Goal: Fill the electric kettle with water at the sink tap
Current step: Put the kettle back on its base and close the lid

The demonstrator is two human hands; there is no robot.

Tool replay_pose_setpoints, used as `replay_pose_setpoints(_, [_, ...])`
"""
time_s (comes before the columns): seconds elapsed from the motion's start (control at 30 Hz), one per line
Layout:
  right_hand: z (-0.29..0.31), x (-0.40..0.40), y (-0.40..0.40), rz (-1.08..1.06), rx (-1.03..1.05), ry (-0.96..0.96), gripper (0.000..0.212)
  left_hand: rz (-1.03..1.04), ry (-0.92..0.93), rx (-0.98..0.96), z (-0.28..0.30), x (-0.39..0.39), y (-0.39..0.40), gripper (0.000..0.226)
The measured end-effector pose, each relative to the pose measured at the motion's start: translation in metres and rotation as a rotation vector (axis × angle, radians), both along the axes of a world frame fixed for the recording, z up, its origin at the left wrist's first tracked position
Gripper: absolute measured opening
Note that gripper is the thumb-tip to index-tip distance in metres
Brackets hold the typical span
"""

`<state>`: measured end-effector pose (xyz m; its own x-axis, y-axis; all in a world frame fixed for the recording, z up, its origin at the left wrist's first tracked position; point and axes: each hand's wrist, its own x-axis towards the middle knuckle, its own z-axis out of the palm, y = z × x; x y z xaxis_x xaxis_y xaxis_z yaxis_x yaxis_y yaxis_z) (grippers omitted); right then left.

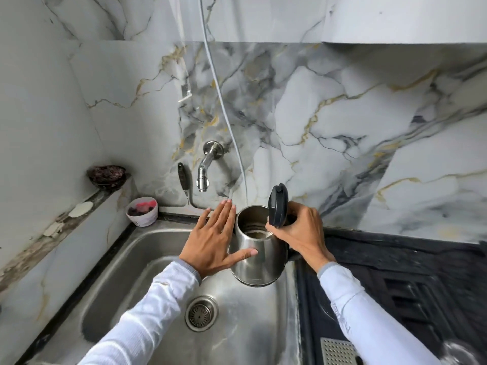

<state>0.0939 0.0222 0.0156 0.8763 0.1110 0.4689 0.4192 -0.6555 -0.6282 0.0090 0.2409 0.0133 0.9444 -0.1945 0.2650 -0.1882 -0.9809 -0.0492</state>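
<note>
White sleeves fill the bottom of the view, both arms reaching forward over the steel sink [147, 248], drain [201, 313] just below them. Far left, a small white bowl [142, 212] sits on the sink's back corner, well clear. Next across, the left hand [217, 239] is spread flat, fingers straight, palm laid against the kettle's side and thumb across its front — steadying, not clasping. Behind it the wall tap [204, 169] juts out, spout up and to the left of the kettle's mouth; no water running that I can see. Now the kettle [259, 248] itself: polished steel, held above the basin's right side, black lid [278, 205] flipped upright, mouth wide open, looks about empty. Right hand [299, 231] is wrapped closed round the handle, which is the place to carry it. That smooth shell looks slippery, light now, likely much heavier once filled. Room's decent: open basin to the left, sink rim and dark counter [395, 262] close on the right, a thin white hose [224, 111] hanging near the tap.
</note>
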Motion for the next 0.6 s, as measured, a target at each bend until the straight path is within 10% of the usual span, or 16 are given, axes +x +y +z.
replay_pose_setpoints(0.6, [-0.026, -0.017, -0.206, -0.104, -0.016, 0.042, 0.04, -0.124, 0.057, 0.026, -0.036, 0.021, -0.195, 0.119])
